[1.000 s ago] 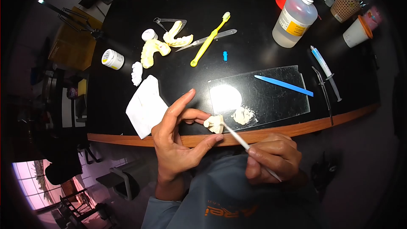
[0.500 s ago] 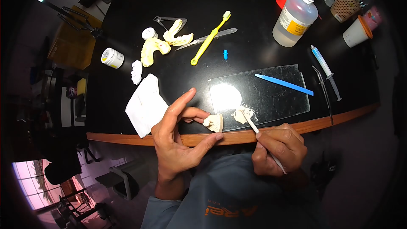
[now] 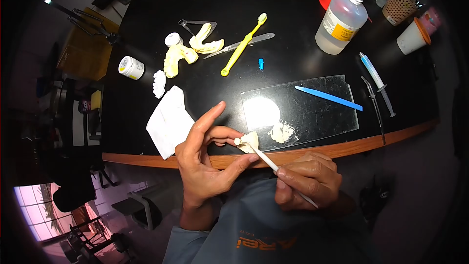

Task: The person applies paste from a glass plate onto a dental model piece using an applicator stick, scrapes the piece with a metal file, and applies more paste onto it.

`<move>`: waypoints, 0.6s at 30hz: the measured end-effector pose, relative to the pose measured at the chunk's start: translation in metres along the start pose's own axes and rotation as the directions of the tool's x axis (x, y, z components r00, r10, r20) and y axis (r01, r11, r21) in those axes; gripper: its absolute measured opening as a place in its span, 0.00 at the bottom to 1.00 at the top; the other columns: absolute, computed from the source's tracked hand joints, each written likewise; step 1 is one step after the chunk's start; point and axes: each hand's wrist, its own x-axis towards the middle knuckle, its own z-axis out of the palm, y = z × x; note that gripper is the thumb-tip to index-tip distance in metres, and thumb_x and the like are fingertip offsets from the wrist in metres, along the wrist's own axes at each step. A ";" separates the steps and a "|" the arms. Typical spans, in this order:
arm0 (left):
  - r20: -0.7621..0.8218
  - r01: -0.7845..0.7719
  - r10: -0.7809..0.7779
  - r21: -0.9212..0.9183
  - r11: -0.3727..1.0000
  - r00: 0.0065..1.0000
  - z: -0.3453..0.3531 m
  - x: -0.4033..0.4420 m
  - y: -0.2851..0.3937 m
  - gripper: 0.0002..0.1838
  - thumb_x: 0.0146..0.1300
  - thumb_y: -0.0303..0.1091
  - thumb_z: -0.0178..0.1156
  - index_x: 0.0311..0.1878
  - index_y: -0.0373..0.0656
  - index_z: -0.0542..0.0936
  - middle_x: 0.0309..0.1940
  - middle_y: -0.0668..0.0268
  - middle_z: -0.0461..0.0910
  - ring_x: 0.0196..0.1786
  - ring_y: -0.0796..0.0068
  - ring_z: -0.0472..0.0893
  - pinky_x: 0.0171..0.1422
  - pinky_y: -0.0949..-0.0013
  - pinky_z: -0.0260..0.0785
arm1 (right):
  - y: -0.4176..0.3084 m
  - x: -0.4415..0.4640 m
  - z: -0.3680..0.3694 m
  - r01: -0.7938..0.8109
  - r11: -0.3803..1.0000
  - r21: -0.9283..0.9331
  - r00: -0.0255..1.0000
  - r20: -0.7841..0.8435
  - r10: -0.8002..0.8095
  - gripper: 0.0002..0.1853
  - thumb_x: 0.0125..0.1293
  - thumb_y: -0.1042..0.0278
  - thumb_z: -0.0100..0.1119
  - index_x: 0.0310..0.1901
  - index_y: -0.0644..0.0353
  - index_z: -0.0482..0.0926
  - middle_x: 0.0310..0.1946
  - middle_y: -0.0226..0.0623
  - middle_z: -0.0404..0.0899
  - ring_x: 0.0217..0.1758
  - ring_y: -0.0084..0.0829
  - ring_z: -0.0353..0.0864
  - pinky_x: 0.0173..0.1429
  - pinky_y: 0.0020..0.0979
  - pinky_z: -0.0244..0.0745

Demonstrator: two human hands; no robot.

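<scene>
My left hand (image 3: 202,164) grips a small cream dental cast (image 3: 251,139) between thumb and fingers at the table's front edge, with the index finger raised. A white stick-like tool (image 3: 266,160) is pinched in my right hand (image 3: 310,181). Its tip meets the cast, though what it touches there is too small to make out. Just right of the cast, a smeared mound of cream paste (image 3: 282,132) lies on a glass slab (image 3: 322,122). Across the slab's far right part rests a blue plastic spatula (image 3: 330,99).
Left lie folded white paper (image 3: 168,122), yellow dental casts (image 3: 177,58) and a white jar (image 3: 131,67). Farther back are a yellow toothbrush (image 3: 242,49) and scalpel (image 3: 261,38). A large bottle (image 3: 340,22), syringe (image 3: 376,80) and tweezers (image 3: 373,105) stand or lie right.
My right hand has moved left, carrying the white tool's tip from the paste on the slab to the dental cast. My left hand keeps its hold almost unchanged.
</scene>
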 end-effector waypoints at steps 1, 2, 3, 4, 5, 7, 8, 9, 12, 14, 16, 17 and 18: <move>0.003 0.002 -0.002 -0.003 1.000 1.000 0.000 0.000 0.000 0.50 0.48 0.25 0.88 0.74 0.26 0.72 0.40 0.57 0.90 0.45 0.75 0.90 0.55 0.73 0.82 | 0.000 0.000 0.000 0.002 1.000 0.002 1.000 -0.001 -0.002 0.11 0.64 0.77 0.71 0.48 0.64 0.88 0.32 0.33 0.86 0.31 0.29 0.91 0.37 0.33 0.91; 0.000 0.003 -0.003 -0.008 1.000 1.000 0.000 0.000 0.000 0.50 0.48 0.25 0.88 0.74 0.26 0.72 0.40 0.57 0.90 0.45 0.75 0.90 0.55 0.73 0.82 | 0.000 0.001 0.001 0.003 1.000 0.003 1.000 -0.002 -0.003 0.11 0.64 0.77 0.71 0.48 0.64 0.88 0.33 0.33 0.86 0.31 0.29 0.92 0.38 0.34 0.92; -0.002 0.005 -0.005 -0.014 1.000 1.000 0.001 0.000 -0.001 0.50 0.48 0.25 0.88 0.74 0.26 0.72 0.40 0.57 0.91 0.45 0.75 0.90 0.55 0.73 0.82 | 0.000 0.001 0.001 0.004 1.000 0.003 1.000 -0.003 -0.004 0.11 0.64 0.77 0.71 0.48 0.63 0.88 0.33 0.33 0.86 0.31 0.30 0.92 0.38 0.34 0.92; -0.004 0.006 -0.006 -0.020 1.000 1.000 0.001 0.000 -0.001 0.50 0.48 0.25 0.88 0.74 0.26 0.72 0.40 0.57 0.91 0.45 0.75 0.90 0.55 0.73 0.82 | 0.000 0.001 0.001 0.003 1.000 0.003 1.000 -0.006 -0.003 0.11 0.64 0.77 0.71 0.48 0.63 0.88 0.33 0.33 0.86 0.31 0.30 0.92 0.38 0.34 0.92; 0.000 0.002 -0.002 -0.015 1.000 1.000 0.001 0.000 -0.001 0.50 0.48 0.25 0.87 0.75 0.26 0.72 0.40 0.57 0.91 0.45 0.75 0.90 0.55 0.73 0.82 | 0.000 0.001 0.002 0.002 1.000 0.004 1.000 -0.009 -0.002 0.11 0.64 0.77 0.72 0.48 0.63 0.89 0.33 0.33 0.86 0.30 0.30 0.91 0.37 0.34 0.91; 0.008 -0.005 0.005 -0.005 1.000 1.000 0.000 0.000 -0.001 0.50 0.48 0.25 0.87 0.75 0.26 0.72 0.40 0.57 0.91 0.45 0.75 0.90 0.55 0.73 0.82 | 0.000 0.000 0.002 0.004 1.000 0.008 1.000 -0.014 -0.004 0.11 0.64 0.76 0.72 0.48 0.63 0.89 0.33 0.33 0.86 0.30 0.30 0.91 0.36 0.33 0.90; 0.009 -0.009 0.009 0.000 1.000 1.000 0.000 0.000 -0.001 0.50 0.48 0.25 0.87 0.75 0.26 0.72 0.40 0.57 0.91 0.45 0.75 0.90 0.55 0.73 0.82 | 0.001 -0.001 0.003 0.006 1.000 0.010 1.000 -0.018 -0.006 0.11 0.64 0.76 0.72 0.48 0.63 0.89 0.33 0.33 0.86 0.30 0.29 0.91 0.35 0.32 0.90; 0.011 -0.013 0.013 0.005 1.000 1.000 0.000 0.000 -0.001 0.50 0.48 0.25 0.87 0.75 0.26 0.72 0.40 0.57 0.91 0.45 0.75 0.90 0.55 0.73 0.83 | 0.001 -0.001 0.003 0.008 1.000 0.012 1.000 -0.022 -0.008 0.11 0.64 0.76 0.72 0.48 0.62 0.89 0.32 0.33 0.86 0.29 0.29 0.91 0.35 0.32 0.89; 0.015 -0.019 0.018 0.007 1.000 1.000 -0.001 0.001 -0.001 0.50 0.48 0.25 0.87 0.75 0.26 0.72 0.40 0.57 0.91 0.45 0.74 0.90 0.55 0.73 0.83 | 0.001 -0.001 0.002 0.010 1.000 0.005 1.000 -0.006 -0.010 0.11 0.64 0.76 0.72 0.48 0.62 0.89 0.32 0.32 0.85 0.29 0.28 0.90 0.33 0.30 0.87; 0.015 -0.019 0.019 0.004 1.000 1.000 -0.001 0.000 -0.001 0.50 0.48 0.25 0.87 0.75 0.26 0.72 0.40 0.57 0.91 0.45 0.74 0.90 0.55 0.73 0.83 | 0.001 0.000 0.002 0.016 1.000 0.005 1.000 -0.007 -0.016 0.11 0.64 0.76 0.72 0.48 0.62 0.89 0.32 0.32 0.85 0.29 0.28 0.90 0.33 0.30 0.87; 0.014 -0.020 0.020 -0.001 1.000 1.000 0.000 0.000 -0.001 0.50 0.48 0.25 0.87 0.75 0.26 0.72 0.40 0.56 0.91 0.45 0.74 0.90 0.55 0.73 0.83 | 0.002 0.000 0.002 0.018 1.000 0.003 1.000 -0.007 -0.018 0.12 0.63 0.77 0.72 0.48 0.62 0.89 0.32 0.32 0.85 0.29 0.28 0.90 0.33 0.30 0.87; 0.014 -0.020 0.020 -0.001 1.000 1.000 0.000 0.000 -0.002 0.50 0.48 0.25 0.87 0.75 0.26 0.72 0.40 0.56 0.91 0.45 0.74 0.90 0.55 0.73 0.83 | 0.002 -0.001 0.002 0.018 1.000 0.002 1.000 -0.007 -0.018 0.12 0.63 0.77 0.72 0.48 0.62 0.89 0.32 0.32 0.85 0.29 0.28 0.90 0.33 0.30 0.87; 0.014 -0.020 0.020 -0.001 1.000 1.000 0.000 0.000 -0.002 0.50 0.48 0.25 0.87 0.75 0.26 0.72 0.40 0.56 0.91 0.45 0.74 0.90 0.55 0.73 0.83 | 0.002 -0.001 0.002 0.017 1.000 0.000 1.000 -0.006 -0.017 0.12 0.63 0.77 0.72 0.48 0.62 0.89 0.32 0.32 0.85 0.29 0.27 0.90 0.33 0.30 0.87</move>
